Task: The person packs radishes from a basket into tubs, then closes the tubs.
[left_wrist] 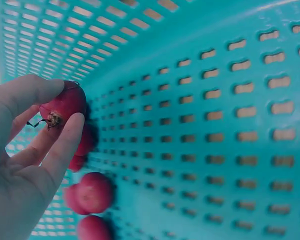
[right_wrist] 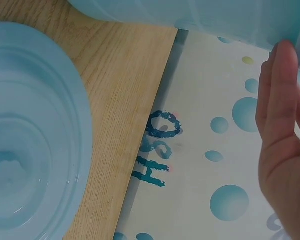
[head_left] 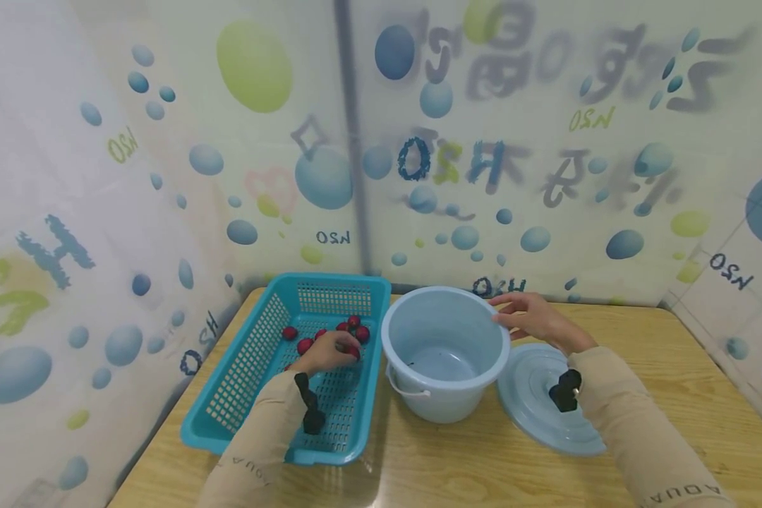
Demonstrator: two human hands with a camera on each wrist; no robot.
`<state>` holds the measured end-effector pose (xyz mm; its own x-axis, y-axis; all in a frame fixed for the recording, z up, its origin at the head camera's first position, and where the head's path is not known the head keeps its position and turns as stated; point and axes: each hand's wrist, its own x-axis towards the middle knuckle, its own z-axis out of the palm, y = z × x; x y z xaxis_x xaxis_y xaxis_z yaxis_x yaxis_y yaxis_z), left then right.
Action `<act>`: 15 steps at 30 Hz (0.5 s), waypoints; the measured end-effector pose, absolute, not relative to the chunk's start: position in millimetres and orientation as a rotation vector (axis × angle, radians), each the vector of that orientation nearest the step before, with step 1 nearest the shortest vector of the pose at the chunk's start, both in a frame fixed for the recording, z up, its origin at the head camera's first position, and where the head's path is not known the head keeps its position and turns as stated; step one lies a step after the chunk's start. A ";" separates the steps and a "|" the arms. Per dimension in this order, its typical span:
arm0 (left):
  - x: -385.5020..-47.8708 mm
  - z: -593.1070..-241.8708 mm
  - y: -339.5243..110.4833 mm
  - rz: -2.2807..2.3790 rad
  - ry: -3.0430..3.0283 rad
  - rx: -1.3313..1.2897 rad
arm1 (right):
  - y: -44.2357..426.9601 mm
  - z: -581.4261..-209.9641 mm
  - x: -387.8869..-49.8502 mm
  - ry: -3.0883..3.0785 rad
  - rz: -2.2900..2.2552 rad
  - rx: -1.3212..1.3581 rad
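My left hand [head_left: 322, 353] is inside the blue-green plastic basket [head_left: 228, 398]. Thumb and fingers pinch a red radish [left_wrist: 72, 102], whose stem end and dry root strands show in the left wrist view. Several more radishes [left_wrist: 96, 192] lie on the basket floor under and beside that hand. To the right, my right hand [head_left: 536, 317] holds the rim of a light blue bucket [head_left: 447, 406] at its far right side. Long, nearly straight fingers [right_wrist: 282, 95] lie along the bucket's outer wall in the right wrist view; the thumb is mostly hidden.
A round light blue lid [head_left: 530, 395] lies on the wooden table [head_left: 432, 466], right of the bucket and partly under my right forearm. The bucket's handle [head_left: 409, 393] hangs down in front. A patterned curtain [head_left: 330, 92] stands close behind the table.
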<state>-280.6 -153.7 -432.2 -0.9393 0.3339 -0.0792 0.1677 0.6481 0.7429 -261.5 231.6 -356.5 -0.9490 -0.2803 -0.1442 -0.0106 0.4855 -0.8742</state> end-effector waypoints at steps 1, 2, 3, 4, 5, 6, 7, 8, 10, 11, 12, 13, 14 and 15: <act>-280.2 -428.7 -154.3 1.171 2.653 0.425 | 231.4 -356.7 -261.6 2.464 -1.452 -0.249; -279.7 -424.9 -154.6 1.170 2.652 0.442 | 231.3 -356.9 -261.9 2.466 -1.450 -0.250; -279.5 -421.1 -154.9 1.174 2.647 0.462 | 231.3 -357.3 -262.3 2.466 -1.450 -0.252; -279.6 -417.3 -155.0 1.182 2.640 0.490 | 231.4 -357.2 -262.5 2.466 -1.450 -0.253; -279.4 -413.2 -155.0 1.176 2.641 0.524 | 231.4 -357.0 -262.5 2.467 -1.449 -0.251; -279.1 -409.6 -155.3 1.178 2.637 0.573 | 231.4 -356.9 -262.6 2.471 -1.445 -0.247; -279.0 -406.1 -155.6 1.179 2.633 0.617 | 231.2 -356.8 -262.8 2.473 -1.444 -0.243; -278.4 -402.6 -155.6 1.183 2.623 0.644 | 231.3 -356.8 -263.1 2.476 -1.437 -0.242; -276.6 -395.2 -155.2 1.176 2.617 0.706 | 231.1 -356.7 -263.4 2.478 -1.431 -0.232; -275.2 -391.3 -154.6 1.159 2.624 0.727 | 231.0 -356.7 -263.6 2.478 -1.429 -0.228; -273.6 -387.2 -153.6 1.153 2.625 0.738 | 231.1 -356.7 -263.7 2.479 -1.425 -0.227; -272.0 -383.5 -152.8 1.144 2.629 0.759 | 231.1 -356.7 -263.8 2.478 -1.423 -0.227; -270.3 -379.6 -151.8 1.144 2.625 0.766 | 231.2 -356.7 -263.8 2.479 -1.419 -0.228; -268.7 -376.3 -151.0 1.136 2.629 0.784 | 231.1 -356.5 -263.6 2.479 -1.419 -0.226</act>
<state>-268.7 -151.0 -376.3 -0.8468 0.5296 0.0493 0.3988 0.5708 0.7177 -263.6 231.1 -356.5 -0.9499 -0.2688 -0.1596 0.0016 0.5065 -0.8623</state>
